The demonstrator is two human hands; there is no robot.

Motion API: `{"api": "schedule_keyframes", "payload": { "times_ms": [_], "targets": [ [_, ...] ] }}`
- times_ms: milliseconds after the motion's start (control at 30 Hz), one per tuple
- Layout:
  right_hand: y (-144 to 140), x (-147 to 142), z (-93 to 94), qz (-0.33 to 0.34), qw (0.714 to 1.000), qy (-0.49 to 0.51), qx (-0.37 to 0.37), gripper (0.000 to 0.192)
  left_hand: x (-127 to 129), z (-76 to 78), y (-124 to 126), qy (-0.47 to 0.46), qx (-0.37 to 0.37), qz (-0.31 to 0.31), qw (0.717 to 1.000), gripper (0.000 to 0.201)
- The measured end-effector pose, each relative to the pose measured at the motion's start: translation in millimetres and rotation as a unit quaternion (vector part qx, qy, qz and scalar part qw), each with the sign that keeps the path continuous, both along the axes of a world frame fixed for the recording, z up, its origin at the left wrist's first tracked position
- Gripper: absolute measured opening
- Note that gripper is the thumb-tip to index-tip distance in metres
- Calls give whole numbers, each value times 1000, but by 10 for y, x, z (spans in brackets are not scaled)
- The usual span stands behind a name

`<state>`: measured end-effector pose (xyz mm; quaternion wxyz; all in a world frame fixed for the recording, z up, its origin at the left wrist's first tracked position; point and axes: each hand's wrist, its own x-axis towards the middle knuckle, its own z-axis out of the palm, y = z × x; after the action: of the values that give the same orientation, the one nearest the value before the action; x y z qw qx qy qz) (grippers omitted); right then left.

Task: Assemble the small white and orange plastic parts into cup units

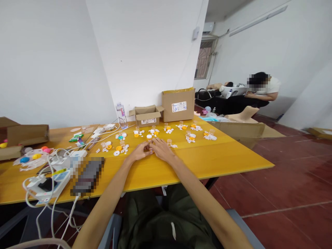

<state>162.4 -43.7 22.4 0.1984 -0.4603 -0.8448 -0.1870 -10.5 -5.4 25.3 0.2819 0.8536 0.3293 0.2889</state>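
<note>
A: Left hand (140, 151) and right hand (162, 149) meet at frame centre on the yellow table (207, 157), fingers curled round a small part (148, 148); grip detail too small to tell.

B: Surroundings?

A: White-and-orange pieces (168, 129) in clusters just above; open cardboard box (147, 116) beyond them.

A plain back room used as a small assembly workshop — bare white walls, red tiled floor (298, 180), an air conditioner (209, 27) high up. Beyond the hands (153, 149) the yellow surface (220, 159) carries rows of small plastic parts (168, 133) in sorted clusters, with open cardboard boxes (166, 107) behind them. To the left of the hands lie a power strip and cables (46, 180) — far right, another person (259, 91) sits bent over.
</note>
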Motion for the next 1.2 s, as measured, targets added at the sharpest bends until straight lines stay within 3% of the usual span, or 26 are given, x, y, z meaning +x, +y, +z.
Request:
{"api": "schedule_keyframes", "payload": {
  "times_ms": [333,533,833,1200],
  "targets": [
    [-52,-32,85,-12,999,-29,-13,17,1,-7,8,-3,-7,-5,1000,26],
    [-43,-12,57,-19,999,39,-19,12,-6,-3,8,0,6,0,1000,25],
    [16,138,-28,95,981,164,-49,12,-5,-12,15,8,13,8,1000,20],
    [48,116,-59,93,980,166,-64,12,-8,1,4,11,15,0,1000,16]
  ]
}}
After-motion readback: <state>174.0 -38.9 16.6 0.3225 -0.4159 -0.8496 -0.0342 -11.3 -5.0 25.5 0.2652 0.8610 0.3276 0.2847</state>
